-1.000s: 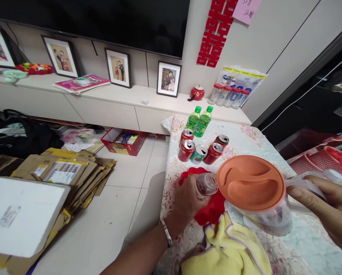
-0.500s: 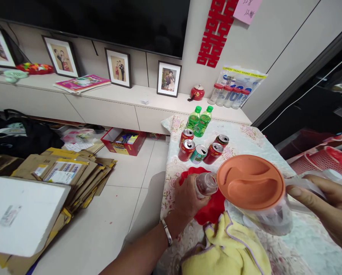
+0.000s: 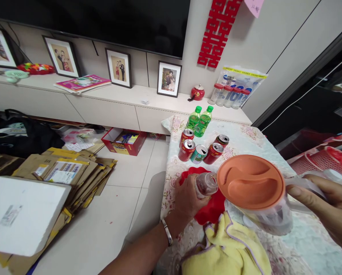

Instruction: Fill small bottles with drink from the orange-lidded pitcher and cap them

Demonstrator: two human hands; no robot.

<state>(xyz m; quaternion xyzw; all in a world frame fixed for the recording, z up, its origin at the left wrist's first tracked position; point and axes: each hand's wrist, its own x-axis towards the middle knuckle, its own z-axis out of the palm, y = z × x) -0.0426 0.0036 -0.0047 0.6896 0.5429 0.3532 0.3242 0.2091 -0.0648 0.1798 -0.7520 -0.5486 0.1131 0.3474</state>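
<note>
Cans (image 3: 198, 156) and green bottles (image 3: 203, 125) block the tablecloth (image 3: 249, 139) at left — passage lies open to their right, beyond the pitcher (image 3: 252, 189).

White box (image 3: 27, 215) on stacked cardboard (image 3: 83, 183)

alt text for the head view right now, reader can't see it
A person's right hand holds a clear pitcher, its orange lid close beside an open bottle in the left hand, near a red dish. Cans, green bottles and a yellow cloth rest on the flowered tablecloth.
</note>
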